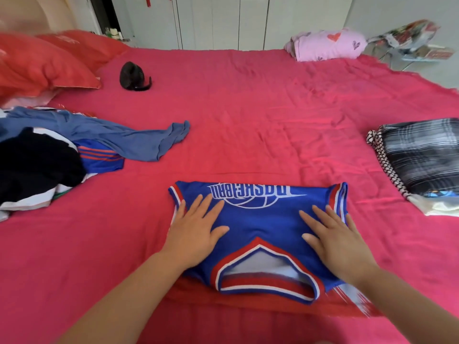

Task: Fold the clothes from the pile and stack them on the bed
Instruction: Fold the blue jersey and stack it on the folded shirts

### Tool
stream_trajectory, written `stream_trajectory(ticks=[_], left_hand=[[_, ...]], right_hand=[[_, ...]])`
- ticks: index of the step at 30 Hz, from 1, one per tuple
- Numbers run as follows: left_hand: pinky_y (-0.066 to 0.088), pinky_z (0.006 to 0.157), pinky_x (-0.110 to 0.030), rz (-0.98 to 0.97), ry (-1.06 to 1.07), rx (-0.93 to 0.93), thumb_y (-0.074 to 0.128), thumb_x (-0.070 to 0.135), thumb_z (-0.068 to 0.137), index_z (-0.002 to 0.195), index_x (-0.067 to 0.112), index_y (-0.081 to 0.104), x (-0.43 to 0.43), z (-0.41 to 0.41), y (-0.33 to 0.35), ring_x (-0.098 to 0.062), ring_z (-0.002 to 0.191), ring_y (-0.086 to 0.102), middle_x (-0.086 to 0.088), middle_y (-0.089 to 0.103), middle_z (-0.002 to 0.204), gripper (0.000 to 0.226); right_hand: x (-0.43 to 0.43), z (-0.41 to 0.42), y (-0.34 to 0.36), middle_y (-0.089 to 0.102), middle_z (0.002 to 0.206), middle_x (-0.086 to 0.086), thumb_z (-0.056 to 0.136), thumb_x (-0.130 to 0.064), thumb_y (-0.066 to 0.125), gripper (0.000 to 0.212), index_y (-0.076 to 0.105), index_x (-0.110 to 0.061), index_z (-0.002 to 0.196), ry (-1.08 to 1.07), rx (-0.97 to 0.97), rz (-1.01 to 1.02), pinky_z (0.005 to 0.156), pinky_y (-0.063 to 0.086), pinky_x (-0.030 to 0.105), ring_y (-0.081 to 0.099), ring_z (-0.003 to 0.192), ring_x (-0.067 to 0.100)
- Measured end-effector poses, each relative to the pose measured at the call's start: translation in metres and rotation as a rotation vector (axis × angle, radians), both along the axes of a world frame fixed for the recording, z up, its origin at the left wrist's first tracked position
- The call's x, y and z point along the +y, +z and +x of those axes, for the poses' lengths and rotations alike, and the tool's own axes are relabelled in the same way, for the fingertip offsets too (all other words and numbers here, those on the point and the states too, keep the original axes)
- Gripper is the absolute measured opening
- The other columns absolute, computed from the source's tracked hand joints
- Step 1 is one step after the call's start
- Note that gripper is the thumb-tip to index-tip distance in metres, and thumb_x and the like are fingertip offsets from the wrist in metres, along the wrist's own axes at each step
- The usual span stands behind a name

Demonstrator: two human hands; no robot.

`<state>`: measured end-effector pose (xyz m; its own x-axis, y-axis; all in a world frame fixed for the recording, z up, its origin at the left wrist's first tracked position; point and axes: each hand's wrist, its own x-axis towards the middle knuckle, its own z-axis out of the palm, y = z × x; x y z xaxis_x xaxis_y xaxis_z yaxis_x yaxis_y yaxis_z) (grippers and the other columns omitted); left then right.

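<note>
– Which way does the jersey lie?

– The blue jersey point(260, 219) lies flat on the bed point(273, 115), right in front of me, with its long axis running left to right. The red-and-white collar is at my near edge, and the tip of its V points away from me. The white lettering sits along the far edge and reads upside down from here. Striped armhole trim shows at both far corners.

– And your hands?

– My left grip point(196, 227) and my right grip point(335, 234) lie flat, fingers straight and spread. They press on the cloth either side of the collar and clasp nothing.

– What else is around?

– The bed is pink-red and wrinkled. The pile of clothes point(37, 157), blue, black and white, lies at my left. A folded stack point(422, 155) topped with grey plaid lies at my right, well apart from the jersey. Red pillows point(44, 63) are at the far left, with a small black thing point(134, 75) near them. A pink bundle point(327, 44) with hearts sits at the far right. White cupboard doors point(223, 21) stand beyond.
</note>
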<state>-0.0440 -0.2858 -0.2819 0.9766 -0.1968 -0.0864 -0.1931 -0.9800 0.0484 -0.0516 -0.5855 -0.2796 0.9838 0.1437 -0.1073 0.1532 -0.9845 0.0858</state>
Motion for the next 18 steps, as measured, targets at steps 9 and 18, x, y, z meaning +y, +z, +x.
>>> stream_trajectory(ticks=[9, 18], left_hand=[[-0.005, 0.116, -0.042, -0.024, -0.005, 0.09, 0.026, 0.054, 0.096, 0.149, 0.03, -0.001, -0.023, -0.043, 0.011, -0.019, 0.145, -0.009, 0.0, -0.009, 0.158, 0.064], [0.002, 0.118, -0.039, -0.141, -0.133, 0.152, 0.032, 0.05, 0.096, 0.149, 0.022, 0.01, -0.093, -0.051, 0.033, -0.017, 0.145, -0.002, 0.0, 0.003, 0.158, 0.064]], right_hand=[[-0.013, -0.042, 0.0, 0.006, 0.157, -0.002, 0.089, -0.061, 0.013, 0.063, 0.006, -0.037, 0.147, -0.059, -0.005, 0.106, 0.114, 0.014, 0.047, 0.005, 0.145, 0.023], [-0.036, -0.065, 0.004, 0.044, 0.135, 0.016, 0.085, -0.048, 0.056, 0.076, 0.025, -0.012, 0.145, -0.443, -0.06, 0.441, 0.097, 0.039, 0.041, 0.042, 0.124, 0.035]])
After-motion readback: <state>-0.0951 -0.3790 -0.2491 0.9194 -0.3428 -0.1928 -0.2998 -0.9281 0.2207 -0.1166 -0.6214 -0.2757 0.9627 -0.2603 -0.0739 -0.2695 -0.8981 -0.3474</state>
